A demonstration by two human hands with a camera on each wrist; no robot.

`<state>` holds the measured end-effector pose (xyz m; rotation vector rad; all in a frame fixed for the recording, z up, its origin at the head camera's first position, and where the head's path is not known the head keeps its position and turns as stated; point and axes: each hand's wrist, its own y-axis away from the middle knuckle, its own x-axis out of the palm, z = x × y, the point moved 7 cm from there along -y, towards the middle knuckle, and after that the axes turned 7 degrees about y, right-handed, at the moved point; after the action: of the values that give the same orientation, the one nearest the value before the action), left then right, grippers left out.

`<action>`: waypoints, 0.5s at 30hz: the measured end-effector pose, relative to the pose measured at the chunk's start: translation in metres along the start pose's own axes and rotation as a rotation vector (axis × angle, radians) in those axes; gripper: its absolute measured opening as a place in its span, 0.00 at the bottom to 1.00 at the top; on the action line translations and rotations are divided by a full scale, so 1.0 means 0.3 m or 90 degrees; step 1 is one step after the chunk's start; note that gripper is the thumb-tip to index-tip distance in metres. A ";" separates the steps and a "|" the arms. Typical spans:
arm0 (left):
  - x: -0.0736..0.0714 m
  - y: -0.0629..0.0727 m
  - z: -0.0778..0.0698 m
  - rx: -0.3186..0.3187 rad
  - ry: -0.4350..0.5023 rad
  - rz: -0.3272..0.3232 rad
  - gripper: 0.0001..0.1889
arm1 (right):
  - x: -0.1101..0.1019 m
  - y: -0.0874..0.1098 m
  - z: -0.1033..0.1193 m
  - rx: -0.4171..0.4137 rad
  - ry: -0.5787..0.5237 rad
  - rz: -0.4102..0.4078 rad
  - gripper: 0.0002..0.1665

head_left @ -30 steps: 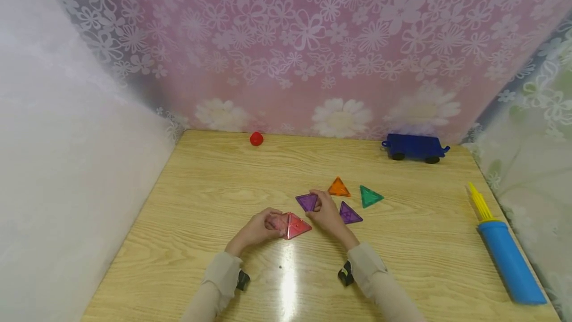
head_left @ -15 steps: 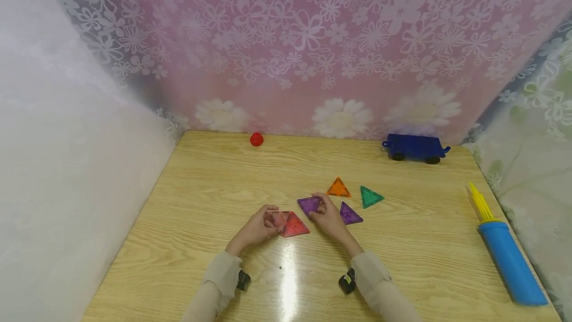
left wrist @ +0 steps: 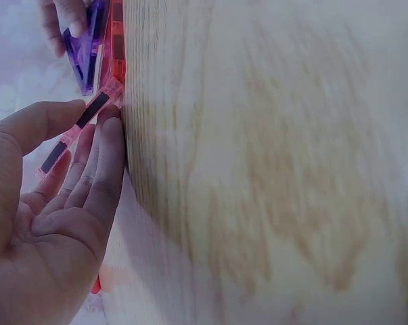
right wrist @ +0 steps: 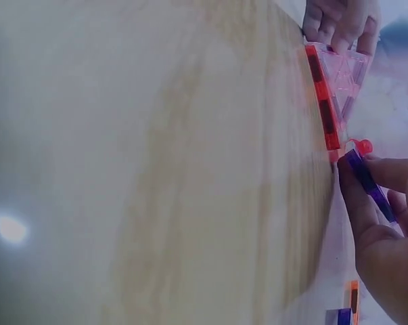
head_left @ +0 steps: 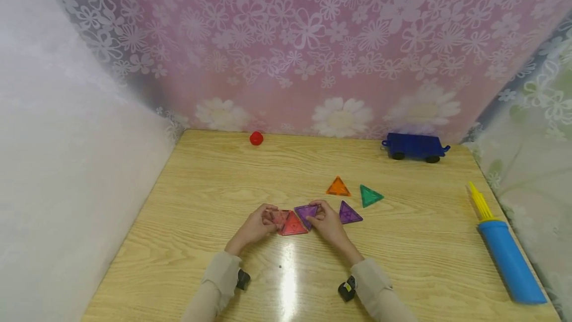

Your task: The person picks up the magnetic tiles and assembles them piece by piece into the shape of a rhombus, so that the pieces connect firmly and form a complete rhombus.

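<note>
My left hand (head_left: 255, 226) pinches a pale pink triangular magnetic tile (head_left: 279, 218) between thumb and fingers; the left wrist view shows this tile (left wrist: 88, 115) tilted. Edge to edge with it is a red triangular tile (head_left: 293, 224). My right hand (head_left: 329, 221) pinches a purple triangular tile (head_left: 306, 214) at its right corner. That tile's left edge lies along the red tile's right edge, though I cannot tell whether they touch. In the right wrist view the purple tile (right wrist: 370, 186) is held tilted beside the end of the red tile (right wrist: 323, 98).
To the right of my right hand lies a second purple triangle (head_left: 349, 213). Behind it are an orange triangle (head_left: 338, 187) and a green triangle (head_left: 370, 196). A red knob-like piece (head_left: 256, 138) and a blue wheeled cart (head_left: 415, 147) stand at the back; a blue-yellow pump (head_left: 509, 260) lies right.
My right hand has brought the purple tile left and toward me, up to the red tile. The pink and red tiles have turned slightly in my left hand.
</note>
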<state>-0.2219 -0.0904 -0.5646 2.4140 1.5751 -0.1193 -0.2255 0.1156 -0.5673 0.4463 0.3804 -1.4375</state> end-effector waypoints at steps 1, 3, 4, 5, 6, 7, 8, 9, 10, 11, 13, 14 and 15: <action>0.001 0.000 0.000 -0.001 0.002 0.003 0.25 | 0.002 0.000 0.001 -0.003 0.003 0.001 0.21; 0.002 0.000 0.002 0.003 0.006 0.010 0.25 | 0.005 0.001 0.004 -0.009 0.012 0.004 0.20; 0.003 0.001 0.002 0.003 0.006 0.012 0.25 | 0.006 0.001 0.005 -0.011 0.015 0.005 0.20; 0.003 0.001 0.003 0.000 0.008 0.013 0.25 | 0.007 0.001 0.005 -0.013 0.018 0.005 0.20; 0.003 0.001 0.004 0.000 0.010 0.014 0.25 | 0.007 0.001 0.005 -0.012 0.021 0.005 0.20; 0.003 0.001 0.005 0.000 0.011 0.013 0.25 | 0.007 0.001 0.006 -0.015 0.023 0.005 0.21; 0.002 0.001 0.005 0.000 0.011 0.012 0.25 | 0.008 0.001 0.007 -0.017 0.025 0.005 0.21; 0.001 0.001 0.006 -0.002 0.009 0.010 0.25 | 0.009 0.001 0.009 -0.020 0.025 0.006 0.22; 0.001 0.001 0.006 -0.001 0.008 0.009 0.25 | 0.010 0.001 0.010 -0.024 0.027 0.007 0.24; 0.000 0.000 0.007 0.001 0.008 0.008 0.25 | 0.012 0.002 0.011 -0.027 0.026 0.009 0.26; -0.001 -0.001 0.005 0.009 0.004 0.003 0.25 | 0.014 0.004 0.015 -0.035 0.023 0.011 0.29; -0.002 -0.001 0.003 0.016 0.003 0.001 0.25 | 0.014 0.005 0.016 -0.037 0.018 0.012 0.32; -0.001 -0.001 0.001 0.023 0.004 -0.001 0.25 | 0.015 0.007 0.018 -0.040 0.013 0.014 0.33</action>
<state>-0.2224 -0.0906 -0.5649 2.4422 1.5908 -0.1418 -0.2231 0.1091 -0.5649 0.4127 0.4347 -1.3971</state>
